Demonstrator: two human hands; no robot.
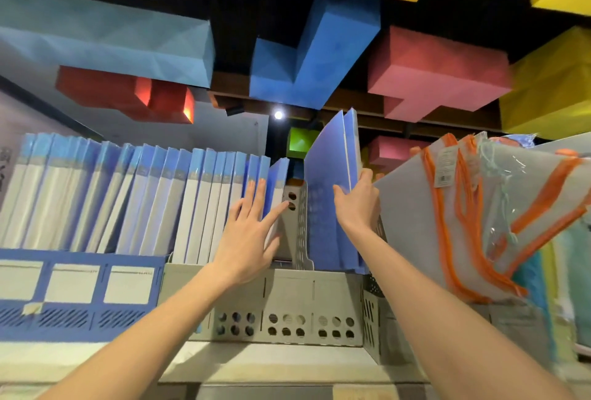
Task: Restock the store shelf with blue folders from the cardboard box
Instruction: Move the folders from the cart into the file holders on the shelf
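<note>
Left hand [252, 227], fingers straight and spread, presses the blue-and-white folder row [144, 204] at its right edge; right hand [358, 204] fingers grip two upright blue plastic folders [326, 172]; open grey perforated rack slot [288, 233] between.

I count two hands, my left hand [248, 239] and right hand [356, 204]; two loose blue folders [329, 175]; two racks, a blue rack [80, 313] and a grey rack [287, 284]. The packed row of folders [144, 201] defies exact counting.

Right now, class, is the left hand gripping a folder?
No, the left hand presses straight fingers against the row of blue folders.
</note>
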